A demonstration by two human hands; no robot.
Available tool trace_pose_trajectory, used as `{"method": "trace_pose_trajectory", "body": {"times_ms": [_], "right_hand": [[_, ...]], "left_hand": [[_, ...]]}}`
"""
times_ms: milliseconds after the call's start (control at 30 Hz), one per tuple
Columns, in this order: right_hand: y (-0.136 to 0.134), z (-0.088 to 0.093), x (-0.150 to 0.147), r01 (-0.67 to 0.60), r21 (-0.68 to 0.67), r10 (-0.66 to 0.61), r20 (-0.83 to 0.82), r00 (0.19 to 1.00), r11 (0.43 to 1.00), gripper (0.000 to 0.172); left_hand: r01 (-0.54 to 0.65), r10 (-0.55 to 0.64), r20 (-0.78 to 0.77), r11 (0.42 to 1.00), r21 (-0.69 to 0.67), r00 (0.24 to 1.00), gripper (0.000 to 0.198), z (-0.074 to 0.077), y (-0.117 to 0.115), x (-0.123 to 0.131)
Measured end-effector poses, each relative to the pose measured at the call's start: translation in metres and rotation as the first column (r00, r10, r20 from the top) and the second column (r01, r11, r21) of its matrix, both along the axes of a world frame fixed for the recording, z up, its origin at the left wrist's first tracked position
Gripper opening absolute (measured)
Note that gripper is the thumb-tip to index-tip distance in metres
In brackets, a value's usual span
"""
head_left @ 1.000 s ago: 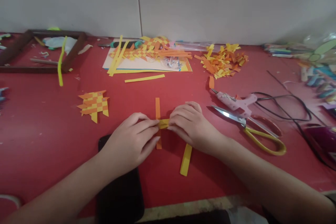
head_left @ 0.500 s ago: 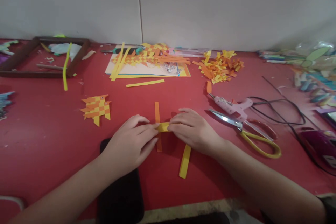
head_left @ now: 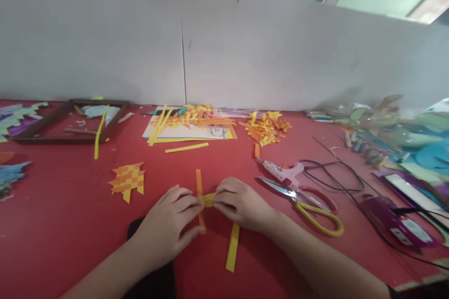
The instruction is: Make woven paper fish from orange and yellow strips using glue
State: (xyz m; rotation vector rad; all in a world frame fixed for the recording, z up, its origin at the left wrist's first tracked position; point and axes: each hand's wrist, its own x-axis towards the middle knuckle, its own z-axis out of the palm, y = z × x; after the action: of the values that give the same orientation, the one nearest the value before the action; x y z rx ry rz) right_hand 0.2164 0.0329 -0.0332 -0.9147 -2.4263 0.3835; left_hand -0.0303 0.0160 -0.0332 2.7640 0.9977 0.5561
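Note:
A short yellow paper strip point(head_left: 208, 200) spans the space between my hands, lying across an upright orange paper strip point(head_left: 199, 182). My left hand point(head_left: 173, 222) has its fingertips on the left end of the yellow strip, and its thumb reaches the lower end of the orange one. At the other end, the fingers of my right hand point(head_left: 242, 203) are closed on the yellow strip. Another yellow paper strip point(head_left: 232, 250) sticks out below my right hand, its upper end hidden. To the left lies a woven orange and yellow paper fish point(head_left: 126, 180).
Right of my hands are yellow-handled scissors point(head_left: 298, 201), a pink glue gun point(head_left: 284, 170) and its black cord. A dark phone point(head_left: 154, 275) lies under my left forearm. Behind are paper scraps point(head_left: 266, 128), white sheets point(head_left: 154, 131) and a brown frame point(head_left: 66, 140).
The camera has tilted up and shifted right, showing more wall. My left thumb has spread down towards the orange strip's lower end. Both hands stay at the yellow strip.

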Motion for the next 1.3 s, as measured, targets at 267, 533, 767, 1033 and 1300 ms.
{"method": "trace_pose_trajectory", "body": {"times_ms": [267, 533, 767, 1033, 1300], "right_hand": [[0.003, -0.005, -0.004, 0.022, 0.043, -0.021, -0.027, 0.999, 0.999, 0.012], [0.005, -0.006, -0.001, 0.017, -0.034, -0.019, -0.043, 0.999, 0.999, 0.013], [0.006, -0.003, 0.002, -0.011, -0.067, 0.007, -0.054, 0.999, 0.998, 0.013], [0.002, 0.005, 0.003, -0.028, -0.057, 0.028, 0.009, 1.0, 0.998, 0.015], [0.025, 0.054, 0.107, 0.467, 0.13, -0.485, 0.207, 0.85, 0.874, 0.028]], "left_hand": [[-0.017, 0.017, -0.022, 1.0, 0.013, 1.0, 0.044, -0.006, -0.002, -0.003], [-0.055, 0.056, -0.022, 0.998, 0.038, 0.998, 0.047, -0.008, -0.003, -0.005], [-0.056, 0.056, 0.008, 0.998, 0.029, 0.998, 0.047, -0.01, -0.005, -0.006], [-0.06, 0.059, 0.032, 0.998, 0.019, 0.998, 0.041, -0.008, -0.009, -0.004], [-0.022, 0.021, 0.02, 0.998, 0.057, 1.0, 0.037, -0.009, -0.011, -0.001]]}}
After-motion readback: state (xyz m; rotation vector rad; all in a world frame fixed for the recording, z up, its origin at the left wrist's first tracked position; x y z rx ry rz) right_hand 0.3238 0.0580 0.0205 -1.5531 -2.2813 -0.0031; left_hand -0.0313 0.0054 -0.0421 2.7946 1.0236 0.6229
